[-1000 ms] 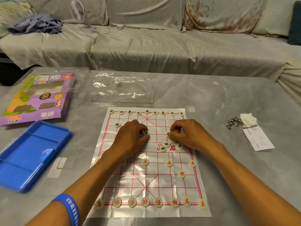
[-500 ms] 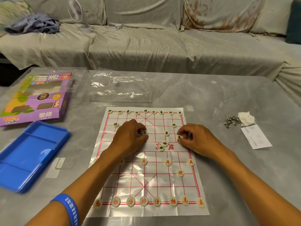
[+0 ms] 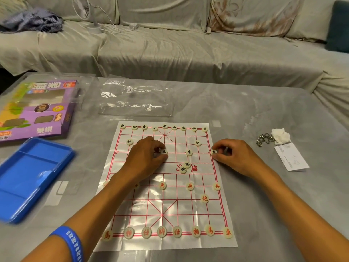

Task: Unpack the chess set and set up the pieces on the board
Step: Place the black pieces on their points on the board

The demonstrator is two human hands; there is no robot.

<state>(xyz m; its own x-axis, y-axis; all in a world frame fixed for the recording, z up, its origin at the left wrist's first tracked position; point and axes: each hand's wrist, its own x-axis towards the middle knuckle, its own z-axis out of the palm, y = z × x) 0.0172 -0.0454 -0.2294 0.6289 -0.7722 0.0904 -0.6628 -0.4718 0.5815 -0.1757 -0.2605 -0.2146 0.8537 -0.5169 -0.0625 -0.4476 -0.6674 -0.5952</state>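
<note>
the board sheet (image 3: 164,203) is lying flat on the grey table (image 3: 255,214). the right hand (image 3: 233,156), earlier inside the grid, is now pinching a black soldier piece (image 3: 214,152) at the right edge line. the left hand (image 3: 145,157) is still pinching another soldier (image 3: 163,151) left of centre, same row.
</note>
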